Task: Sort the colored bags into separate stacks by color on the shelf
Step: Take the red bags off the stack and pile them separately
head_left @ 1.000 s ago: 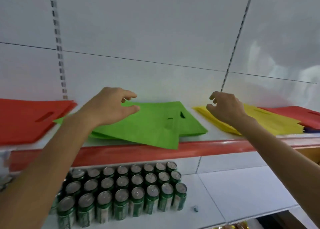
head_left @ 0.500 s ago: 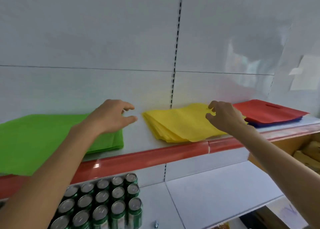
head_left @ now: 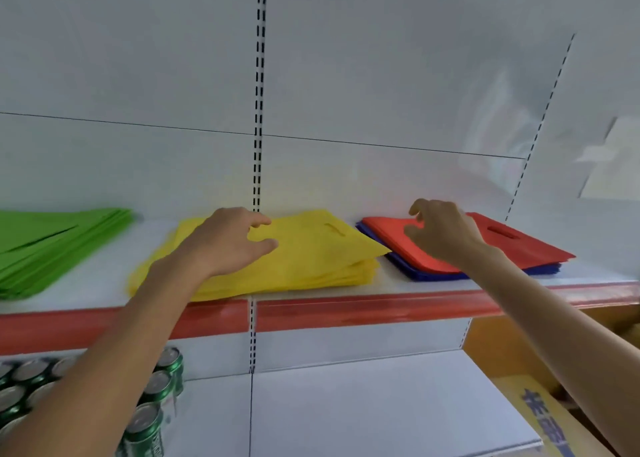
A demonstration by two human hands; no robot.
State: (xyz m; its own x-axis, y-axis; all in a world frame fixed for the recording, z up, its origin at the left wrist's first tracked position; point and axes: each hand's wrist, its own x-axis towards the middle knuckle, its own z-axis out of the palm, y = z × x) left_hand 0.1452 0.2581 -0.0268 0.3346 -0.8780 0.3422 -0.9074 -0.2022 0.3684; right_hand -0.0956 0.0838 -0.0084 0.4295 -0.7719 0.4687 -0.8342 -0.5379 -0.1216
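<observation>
Up on the shelf [head_left: 104,285] lie a green stack [head_left: 45,242], a yellow stack [head_left: 311,259] and red bags [head_left: 519,245] atop blue bags [head_left: 433,276]. Over the yellow stack the left hand [head_left: 228,238] hovers, fingers [head_left: 259,219] loosely spread, holding nothing. The right hand [head_left: 443,235] hangs half-curled over the red bags, contact unclear.

Green stack [head_left: 52,245] cut by left edge; blue bags [head_left: 437,276] mostly under red bags [head_left: 519,248].

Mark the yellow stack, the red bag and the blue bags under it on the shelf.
yellow stack [head_left: 311,259]: head view, top bag's surface in front of its handle slot.
red bag [head_left: 526,248]: head view, flat top surface, right of middle.
blue bags [head_left: 433,275]: head view, front edge showing beneath the red.
</observation>
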